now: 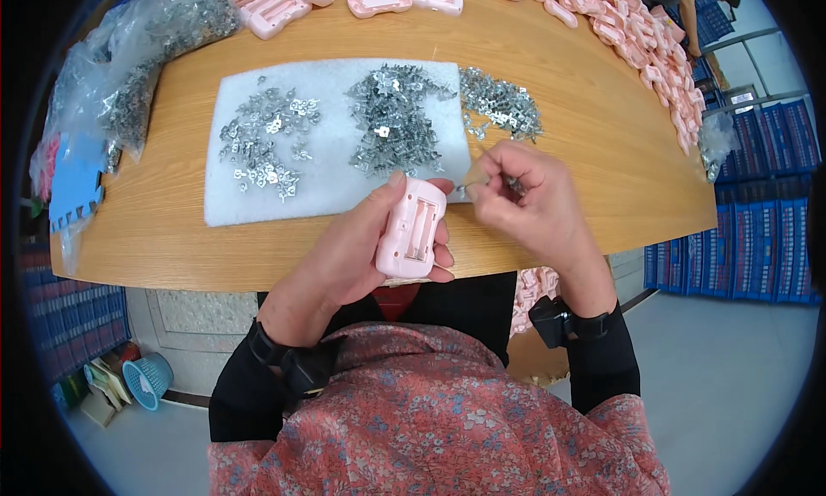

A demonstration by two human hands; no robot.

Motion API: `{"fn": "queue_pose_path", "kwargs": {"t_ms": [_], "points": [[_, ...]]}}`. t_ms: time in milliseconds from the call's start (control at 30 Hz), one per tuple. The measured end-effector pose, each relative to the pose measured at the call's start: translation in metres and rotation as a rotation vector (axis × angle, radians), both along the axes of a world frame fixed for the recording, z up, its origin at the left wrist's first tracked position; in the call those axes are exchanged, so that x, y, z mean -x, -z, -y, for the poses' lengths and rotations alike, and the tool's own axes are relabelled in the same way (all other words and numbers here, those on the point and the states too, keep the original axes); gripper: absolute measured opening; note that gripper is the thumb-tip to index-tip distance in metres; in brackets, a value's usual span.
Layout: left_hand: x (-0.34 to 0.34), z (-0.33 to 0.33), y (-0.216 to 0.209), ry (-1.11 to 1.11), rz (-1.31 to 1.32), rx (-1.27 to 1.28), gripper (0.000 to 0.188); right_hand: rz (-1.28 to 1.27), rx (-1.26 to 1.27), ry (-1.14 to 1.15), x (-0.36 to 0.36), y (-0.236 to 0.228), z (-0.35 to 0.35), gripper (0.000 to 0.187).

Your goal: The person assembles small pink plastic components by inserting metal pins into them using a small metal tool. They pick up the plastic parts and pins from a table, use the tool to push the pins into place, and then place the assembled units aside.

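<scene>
Gripping pink plastic case [412,230] w/ left hand [344,264]; right hand [525,199] pinching small, half-hidden metal contact [474,186].

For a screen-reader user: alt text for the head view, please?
Left hand holds a pink plastic casing; right hand pinches a small metal clip. Behind, clip piles lie on a white pad on a wooden table.

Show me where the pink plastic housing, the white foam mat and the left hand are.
pink plastic housing [413,227], head view, its open back.
white foam mat [331,191], head view, bare lower part.
left hand [348,255], head view, its back.
</scene>
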State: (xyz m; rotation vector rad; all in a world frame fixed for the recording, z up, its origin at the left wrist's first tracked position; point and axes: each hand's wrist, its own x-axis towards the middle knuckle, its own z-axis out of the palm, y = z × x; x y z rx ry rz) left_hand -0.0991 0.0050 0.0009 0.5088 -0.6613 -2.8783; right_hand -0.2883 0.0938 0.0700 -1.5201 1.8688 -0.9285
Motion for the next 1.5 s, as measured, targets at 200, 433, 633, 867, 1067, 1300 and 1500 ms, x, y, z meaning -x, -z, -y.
{"fn": "queue_pose_path", "kwargs": {"t_ms": [200,433,633,867,1067,1300,1500], "points": [[0.000,0.001,-0.003,0.024,0.071,0.000,0.060,-0.162,0.074,-0.120,-0.013,0.002,0.003,0.016],[0.000,-0.002,-0.002,0.059,0.079,0.109,0.060,-0.351,0.104,-0.154,-0.020,0.003,0.007,0.020],[0.003,-0.005,0.000,0.076,0.103,0.231,0.059,-0.585,0.116,-0.185,-0.031,-0.006,0.010,0.019],[0.001,0.000,0.002,0.057,0.075,0.076,0.058,-0.023,-0.046,0.052,-0.018,0.002,0.001,0.016],[0.000,-0.002,-0.006,0.056,0.009,0.217,0.058,0.709,-0.191,0.039,-0.022,0.018,-0.007,0.024],[-0.008,-0.007,-0.010,-0.009,0.228,0.801,0.039,0.584,-0.233,0.053,-0.011,0.026,-0.017,0.023],[-0.002,-0.009,-0.030,0.054,0.260,1.210,0.038,0.588,-0.202,0.084,-0.016,0.019,-0.020,0.024]]}}
